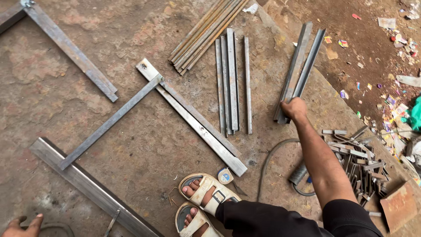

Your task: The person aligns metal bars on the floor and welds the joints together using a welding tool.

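my right hand (294,109) is closed around the near ends of two steel angle bars (299,66), lifting them off the ground for a firm hold (more bars (232,81) lie just left). my left hand (22,226) rests open, well apart, bracing low.

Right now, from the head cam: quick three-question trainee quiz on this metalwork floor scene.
1. True or false: the right hand grips the near ends of two angle bars.
2. Where is the left hand? A) on the flat strips B) at the bottom-left edge, holding nothing C) on the tape measure
3. Fill in: the scrap offcuts lie to the person's ____.

Key: 1 true; 2 B; 3 right.
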